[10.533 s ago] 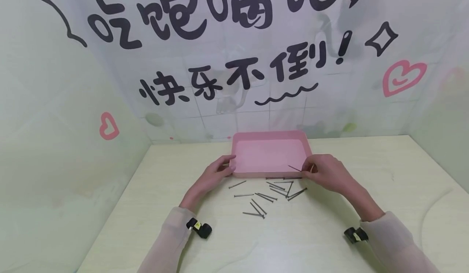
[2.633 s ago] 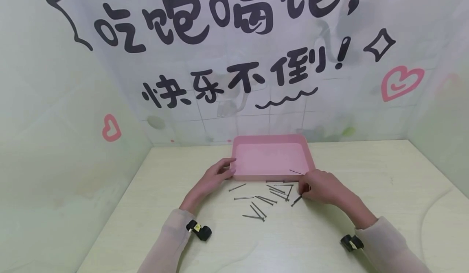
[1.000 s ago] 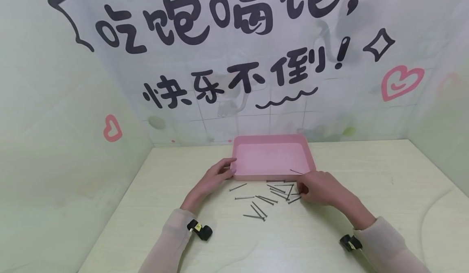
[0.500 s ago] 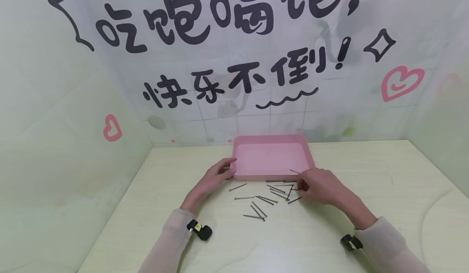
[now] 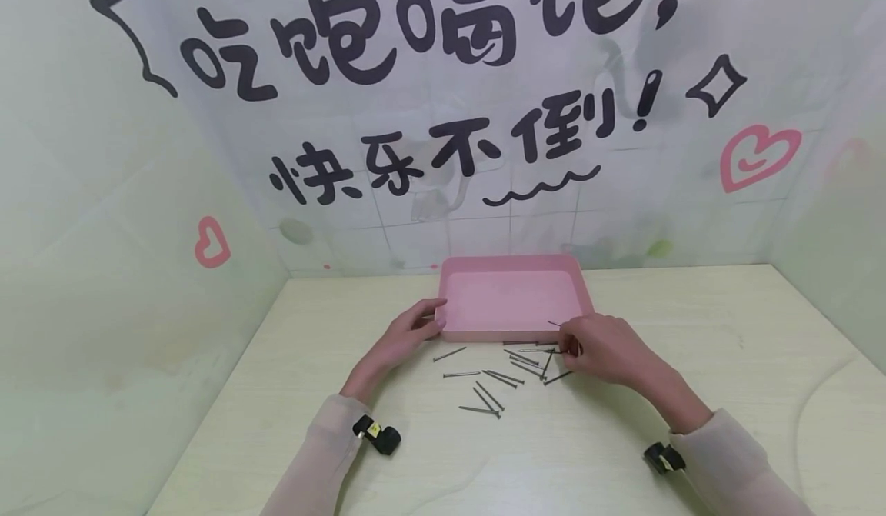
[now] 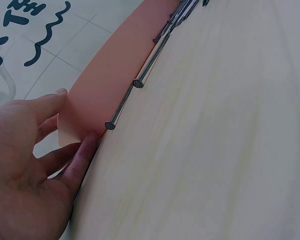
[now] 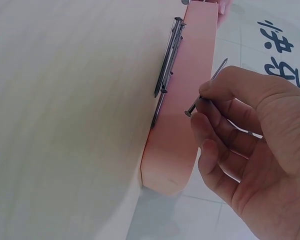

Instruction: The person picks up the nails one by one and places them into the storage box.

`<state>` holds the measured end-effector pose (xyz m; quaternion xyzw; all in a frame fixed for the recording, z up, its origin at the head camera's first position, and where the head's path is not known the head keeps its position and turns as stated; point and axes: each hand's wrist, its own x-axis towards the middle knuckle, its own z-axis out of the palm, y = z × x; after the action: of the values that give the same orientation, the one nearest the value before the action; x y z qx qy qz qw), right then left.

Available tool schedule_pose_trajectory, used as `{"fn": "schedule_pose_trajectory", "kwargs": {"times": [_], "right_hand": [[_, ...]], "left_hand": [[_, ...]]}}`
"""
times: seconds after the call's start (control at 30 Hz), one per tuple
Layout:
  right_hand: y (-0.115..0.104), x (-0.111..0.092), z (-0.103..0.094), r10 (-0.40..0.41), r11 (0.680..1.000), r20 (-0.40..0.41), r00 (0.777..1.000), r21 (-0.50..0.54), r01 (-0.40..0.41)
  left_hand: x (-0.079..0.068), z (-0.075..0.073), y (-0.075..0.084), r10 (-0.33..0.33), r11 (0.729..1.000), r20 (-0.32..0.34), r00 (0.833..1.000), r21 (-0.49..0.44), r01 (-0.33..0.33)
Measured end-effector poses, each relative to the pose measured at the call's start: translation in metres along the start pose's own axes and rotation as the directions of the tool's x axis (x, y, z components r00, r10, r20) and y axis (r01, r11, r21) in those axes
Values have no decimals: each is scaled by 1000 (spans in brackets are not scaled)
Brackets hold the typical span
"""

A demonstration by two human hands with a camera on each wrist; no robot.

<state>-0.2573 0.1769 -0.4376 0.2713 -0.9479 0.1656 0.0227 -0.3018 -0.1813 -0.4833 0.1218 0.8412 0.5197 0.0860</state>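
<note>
At the front right corner of the pink tray (image 5: 512,294), my right hand (image 5: 604,349) pinches a thin metal nail (image 7: 219,68) between thumb and fingertips. In the right wrist view its flat head points down and its tip up. A short dark sliver (image 7: 255,134) shows among the fingers near the palm, mostly hidden. My left hand (image 5: 404,333) holds the tray's left front corner, thumb on the front wall (image 6: 92,95) and fingers at the left end. Just in front of the tray, several loose nails (image 5: 524,370) lie on the table, two of them along its front wall.
The pale wooden table (image 5: 415,454) ends at a printed backdrop (image 5: 484,224) behind the tray. Pale walls stand on both sides. More nails (image 5: 489,397) lie apart from the cluster, nearer to me.
My right hand went down to the nails by the tray's right front corner, took hold of one, and has risen slightly toward the rim. My left hand has stayed at its corner.
</note>
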Motion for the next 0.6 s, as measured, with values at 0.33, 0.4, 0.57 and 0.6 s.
{"fn": "schedule_pose_trajectory", "kwargs": {"times": [0.33, 0.4, 0.57, 0.6], "right_hand": [[1, 0, -1, -17, 1000, -34, 999, -17, 17], [1, 0, 0, -21, 1000, -39, 999, -21, 20], [2, 1, 1, -23, 999, -49, 999, -26, 22], [2, 1, 1, -23, 999, -51, 998, -27, 22]], "left_hand": [[0, 0, 0, -1, 1000, -9, 1000, 9, 1], [0, 0, 0, -4, 1000, -7, 1000, 9, 4], [-1, 0, 0, 1, 1000, -2, 1000, -1, -1], [-1, 0, -1, 5, 1000, 0, 1000, -2, -5]]}}
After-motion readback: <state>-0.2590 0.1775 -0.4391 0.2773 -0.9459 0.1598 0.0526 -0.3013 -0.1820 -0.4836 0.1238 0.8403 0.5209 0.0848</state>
